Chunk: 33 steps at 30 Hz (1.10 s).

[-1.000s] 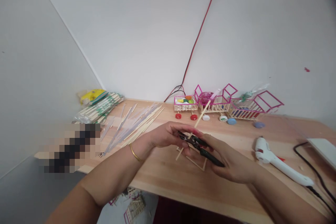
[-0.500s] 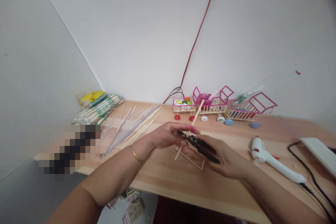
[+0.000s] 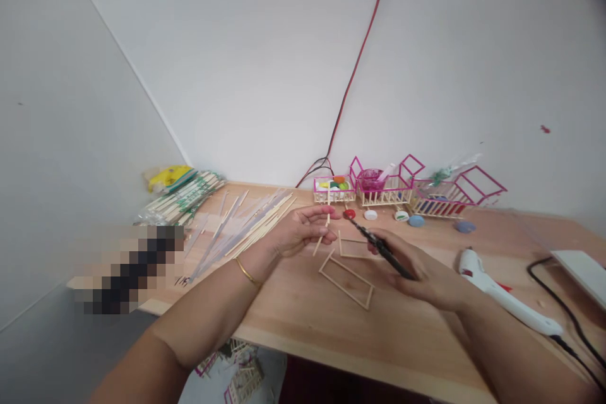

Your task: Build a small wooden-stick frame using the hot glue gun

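Pinching a short stick (image 3: 318, 246) just left of the flat stick frame (image 3: 343, 289), the left hand (image 3: 296, 231) seems mid-trimming. The right hand (image 3: 428, 274), right of the frame, grips black cutters (image 3: 374, 241). Next, the blades need lining up on the stick.

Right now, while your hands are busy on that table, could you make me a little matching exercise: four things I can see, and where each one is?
Things:
1. short stick
2. black cutters
3. white glue gun
4. rectangular stick frame

Places:
a. lying on the table, to the right of the right hand
b. flat on the table between the two hands
c. pinched in the left hand
d. gripped in the right hand

Pairs: 1-c, 2-d, 3-a, 4-b.
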Motion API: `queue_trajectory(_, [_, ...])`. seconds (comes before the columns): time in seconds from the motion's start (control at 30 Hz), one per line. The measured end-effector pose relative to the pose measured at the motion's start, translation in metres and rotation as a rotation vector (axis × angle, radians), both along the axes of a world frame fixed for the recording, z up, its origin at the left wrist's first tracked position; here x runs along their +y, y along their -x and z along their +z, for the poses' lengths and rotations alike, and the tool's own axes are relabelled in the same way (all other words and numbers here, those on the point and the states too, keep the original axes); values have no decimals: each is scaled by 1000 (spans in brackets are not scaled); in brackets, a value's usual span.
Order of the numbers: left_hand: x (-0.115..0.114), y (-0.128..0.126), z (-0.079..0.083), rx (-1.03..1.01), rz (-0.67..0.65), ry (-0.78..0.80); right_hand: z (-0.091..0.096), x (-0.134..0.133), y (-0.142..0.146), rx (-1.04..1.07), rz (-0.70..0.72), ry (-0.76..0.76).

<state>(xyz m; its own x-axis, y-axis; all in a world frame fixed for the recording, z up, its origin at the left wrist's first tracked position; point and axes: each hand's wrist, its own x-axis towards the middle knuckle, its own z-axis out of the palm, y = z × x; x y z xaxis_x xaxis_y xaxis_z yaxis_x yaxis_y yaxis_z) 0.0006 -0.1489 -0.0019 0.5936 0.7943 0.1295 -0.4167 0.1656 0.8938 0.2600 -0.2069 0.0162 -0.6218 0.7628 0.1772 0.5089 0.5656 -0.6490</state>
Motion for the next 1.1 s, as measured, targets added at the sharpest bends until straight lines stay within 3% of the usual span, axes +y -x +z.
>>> queue_trajectory(0.23, [4, -8, -5, 52, 176, 21, -1, 6, -7, -42, -220, -230])
queue_trajectory(0.53, [11, -5, -8, 83, 297, 57, 9, 0, -22, -224, -162, -235])
queue_trajectory(0.73, [6, -6, -4, 100, 364, -78, 19, -9, -21, -235, 4, -82])
queue_trajectory(0.97, [1, -5, 0, 201, 107, -169, 26, -26, 4, -227, 315, 75])
queue_trajectory(1.1, [5, -2, -2, 267, 102, -221, 27, -41, 17, -224, 352, 28])
